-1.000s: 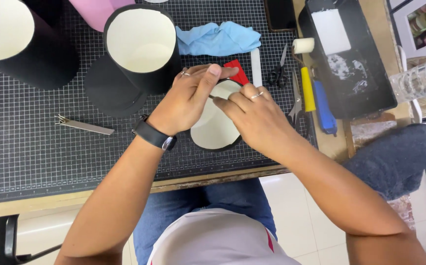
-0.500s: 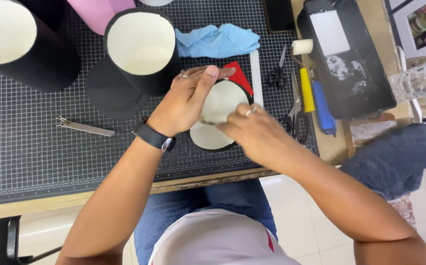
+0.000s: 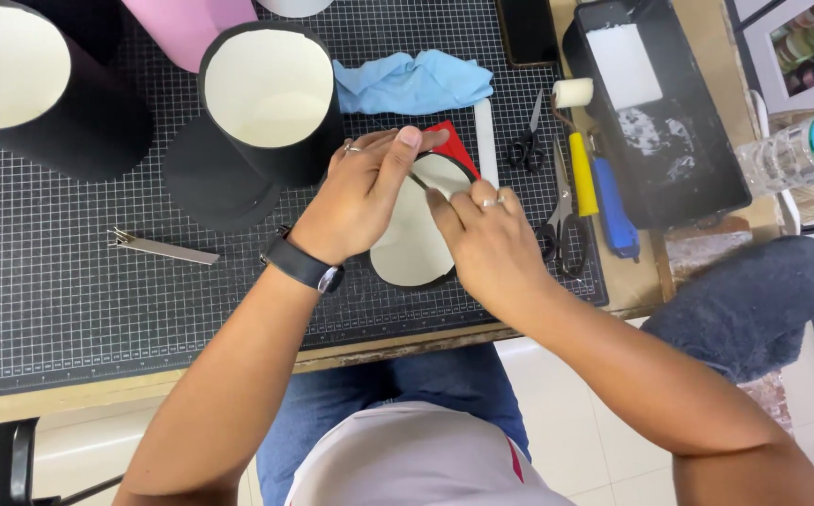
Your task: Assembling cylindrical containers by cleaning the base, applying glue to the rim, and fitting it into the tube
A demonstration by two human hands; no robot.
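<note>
Both hands pinched on a cream disc at mid-bench.

The disc (image 3: 413, 245) lies on the cutting mat (image 3: 69, 300), just right of a black tube (image 3: 271, 103), long axis near to far. The left hand (image 3: 365, 192) grips its far left rim from above; the right hand (image 3: 486, 239) presses its right edge, fingers curled. Possibly a thin black rim strip sits between them; it's hard to tell.

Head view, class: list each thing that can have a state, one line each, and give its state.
Cream disc: flat on the mat, both hands on it.
Left hand: fingers pinching the disc's black rim.
Right hand: pressing the disc's edge.
Black cylinder: upright, open-topped.
Small scissors: closed.
Blue cloth: crumpled.
</note>
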